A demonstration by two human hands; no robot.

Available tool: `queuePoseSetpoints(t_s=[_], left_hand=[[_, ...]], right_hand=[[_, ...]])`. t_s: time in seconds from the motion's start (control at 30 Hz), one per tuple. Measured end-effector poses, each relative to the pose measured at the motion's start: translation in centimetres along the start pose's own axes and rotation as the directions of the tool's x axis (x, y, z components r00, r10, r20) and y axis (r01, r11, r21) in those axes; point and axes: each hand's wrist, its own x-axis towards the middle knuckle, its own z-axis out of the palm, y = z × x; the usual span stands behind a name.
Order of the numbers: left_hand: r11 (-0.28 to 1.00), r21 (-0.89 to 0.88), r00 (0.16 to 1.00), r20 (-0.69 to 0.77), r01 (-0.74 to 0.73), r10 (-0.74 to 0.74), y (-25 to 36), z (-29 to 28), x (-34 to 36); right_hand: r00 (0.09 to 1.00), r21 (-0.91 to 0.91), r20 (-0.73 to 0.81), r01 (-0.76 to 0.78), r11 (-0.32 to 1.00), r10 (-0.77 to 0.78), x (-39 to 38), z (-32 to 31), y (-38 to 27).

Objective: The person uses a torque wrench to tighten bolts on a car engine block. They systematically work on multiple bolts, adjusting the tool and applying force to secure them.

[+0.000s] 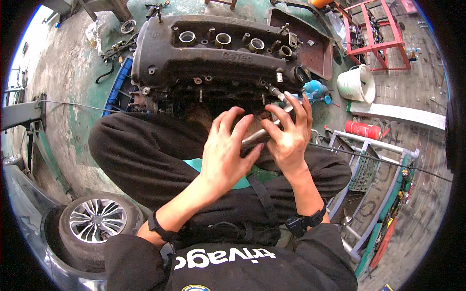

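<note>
A dark engine (208, 53) with a ribbed valve cover stands in front of my crossed legs. My right hand (290, 140) is closed around a shiny metal socket wrench (284, 109). Its socket end (274, 90) reaches the engine's near right edge, close to a stud; whether it sits on a fastener I cannot tell. The wrench's handle slants down toward my left hand (224, 150). That hand is curved, its fingers and thumb apart, beside the handle's lower end; contact is not clear.
Blue tray (118, 87) lies left of the engine, with a brown tray (320, 53) behind its right end. Rightward are a blue power tool (315, 89), white bucket (357, 83), red cylinder (363, 130), red frame (376, 36) and metal rack (369, 174). A wheel (99, 220) is lower left.
</note>
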Motion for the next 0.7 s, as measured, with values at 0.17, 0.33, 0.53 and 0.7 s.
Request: queuePoseSetpoints(t_s=[0.17, 0.33, 0.53, 0.7], left_hand=[[0.768, -0.122, 0.567, 0.748, 0.628, -0.345, -2.3, 2.1, 0.9], [0.734, -0.155, 0.56, 0.753, 0.661, -0.345, -3.6, 4.1, -0.1], [0.576, -0.171, 0.414, 0.851, 0.8, -0.322, -3.4, 6.7, -1.8], [0.406, -0.296, 0.41, 0.883, 0.864, -0.228, -2.7, 8.4, -3.1]], right_hand=[[0.947, 0.146, -0.225, -0.198, 0.969, 0.228, -2.5, 0.9, 0.7], [0.345, 0.669, 0.714, -0.593, -0.449, 0.609, -3.7, 3.6, 3.9], [0.465, 0.41, 0.843, -0.23, -0.883, 0.271, -2.6, 9.6, 7.3], [0.425, 0.313, 0.874, -0.119, -0.942, 0.237, -1.7, 11.6, 8.8]])
